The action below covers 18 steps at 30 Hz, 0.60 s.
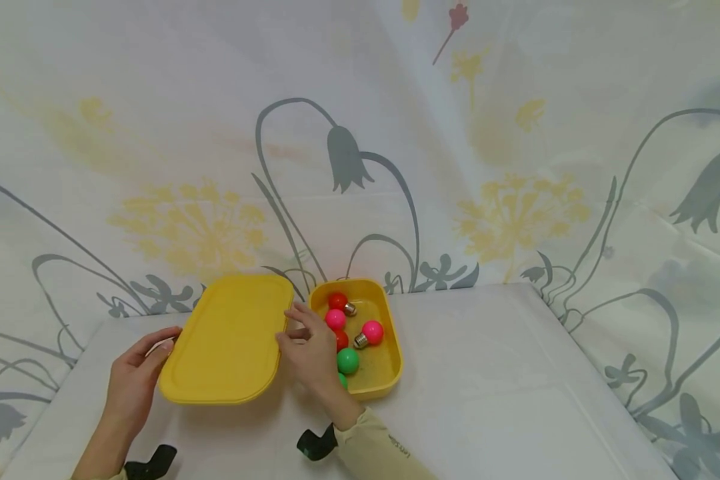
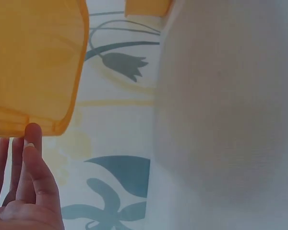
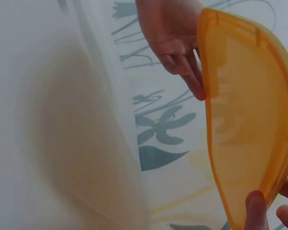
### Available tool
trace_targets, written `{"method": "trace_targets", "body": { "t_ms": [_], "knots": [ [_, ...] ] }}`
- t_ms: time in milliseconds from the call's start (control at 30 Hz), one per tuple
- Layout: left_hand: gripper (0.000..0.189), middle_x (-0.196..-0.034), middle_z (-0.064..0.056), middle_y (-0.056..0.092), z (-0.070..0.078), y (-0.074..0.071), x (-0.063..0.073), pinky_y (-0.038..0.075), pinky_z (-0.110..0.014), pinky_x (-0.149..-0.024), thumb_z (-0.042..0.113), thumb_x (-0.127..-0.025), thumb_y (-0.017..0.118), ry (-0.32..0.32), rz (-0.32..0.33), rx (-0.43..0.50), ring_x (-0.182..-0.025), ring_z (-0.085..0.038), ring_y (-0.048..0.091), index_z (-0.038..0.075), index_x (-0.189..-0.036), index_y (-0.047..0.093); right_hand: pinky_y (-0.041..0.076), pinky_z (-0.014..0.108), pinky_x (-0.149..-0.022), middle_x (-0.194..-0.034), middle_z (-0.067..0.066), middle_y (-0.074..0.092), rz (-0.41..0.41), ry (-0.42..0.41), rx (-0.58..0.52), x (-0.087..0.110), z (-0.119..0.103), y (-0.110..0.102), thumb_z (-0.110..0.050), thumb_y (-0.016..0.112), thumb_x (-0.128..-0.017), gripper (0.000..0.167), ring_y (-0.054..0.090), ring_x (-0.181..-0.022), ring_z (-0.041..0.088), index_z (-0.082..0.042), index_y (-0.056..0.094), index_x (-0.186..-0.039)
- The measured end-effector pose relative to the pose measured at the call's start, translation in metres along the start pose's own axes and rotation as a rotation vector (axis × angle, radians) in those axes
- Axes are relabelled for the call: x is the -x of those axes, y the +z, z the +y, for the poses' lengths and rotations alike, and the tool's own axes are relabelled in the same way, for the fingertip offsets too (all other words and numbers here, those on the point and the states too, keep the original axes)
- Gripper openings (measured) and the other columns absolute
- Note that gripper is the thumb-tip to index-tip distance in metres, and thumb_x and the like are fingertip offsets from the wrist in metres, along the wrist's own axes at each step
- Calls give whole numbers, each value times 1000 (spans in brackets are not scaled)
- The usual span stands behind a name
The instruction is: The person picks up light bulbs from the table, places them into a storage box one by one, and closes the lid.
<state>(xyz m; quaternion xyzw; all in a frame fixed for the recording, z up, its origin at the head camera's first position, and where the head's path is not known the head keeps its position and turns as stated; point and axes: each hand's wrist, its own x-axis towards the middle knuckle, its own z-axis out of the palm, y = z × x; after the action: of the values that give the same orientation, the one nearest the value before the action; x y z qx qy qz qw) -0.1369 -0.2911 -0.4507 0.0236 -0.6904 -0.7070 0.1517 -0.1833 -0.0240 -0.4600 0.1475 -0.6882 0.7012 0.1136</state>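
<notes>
A yellow plastic lid is held up over the left part of the table, its flat face turned to the head camera. My left hand grips its left edge with the fingertips, as the left wrist view also shows. On the opposite edge, my right hand pinches the lid between thumb and fingers; the right wrist view shows the thumb on the underside. Just right of that hand, a yellow box stands uncovered. Inside lie small coloured bulbs: red, pink and green. My right hand hides part of the box's left side.
The white table extends to the right of the box. Behind it rises a cloth backdrop printed with grey and yellow flowers. Black straps with mounts sit at both wrists.
</notes>
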Motion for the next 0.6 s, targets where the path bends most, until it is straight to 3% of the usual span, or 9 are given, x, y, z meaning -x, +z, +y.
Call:
{"method": "trace_targets", "body": {
  "t_ms": [200, 300, 500, 600],
  "knots": [
    [31, -107, 19, 67, -3, 2, -6, 48, -10, -77, 15, -99, 62, -50, 74, -95, -91, 2, 66, 6, -128, 66, 54, 23, -78, -136, 7, 60, -14, 76, 38, 1, -1, 0, -5, 75, -85, 37, 71, -89, 15, 0, 70, -121],
    [34, -108, 21, 67, -5, 2, -8, 49, -11, -76, 11, -99, 61, -53, 66, -150, -90, 3, 66, 2, -132, 62, 55, 23, -76, -133, 5, 62, -19, 99, 59, 2, 0, 0, -6, 75, -86, 36, 70, -89, 13, -2, 70, -121],
    [40, -111, 28, 60, -8, 6, -7, 49, -11, -76, 17, -100, 60, -48, 34, -387, -90, 6, 62, -1, -136, 57, 55, 23, -75, -131, 3, 64, -30, 110, 85, 1, 1, -4, -5, 74, -86, 36, 70, -89, 12, -3, 70, -122],
    [42, -115, 18, 62, -8, 12, -5, 49, -11, -76, 18, -100, 61, -57, 40, -441, -88, 5, 62, -1, -137, 56, 55, 23, -75, -129, 3, 65, -33, 110, 99, 0, 4, -6, -5, 74, -87, 34, 70, -90, 12, -3, 71, -121]
  ]
}}
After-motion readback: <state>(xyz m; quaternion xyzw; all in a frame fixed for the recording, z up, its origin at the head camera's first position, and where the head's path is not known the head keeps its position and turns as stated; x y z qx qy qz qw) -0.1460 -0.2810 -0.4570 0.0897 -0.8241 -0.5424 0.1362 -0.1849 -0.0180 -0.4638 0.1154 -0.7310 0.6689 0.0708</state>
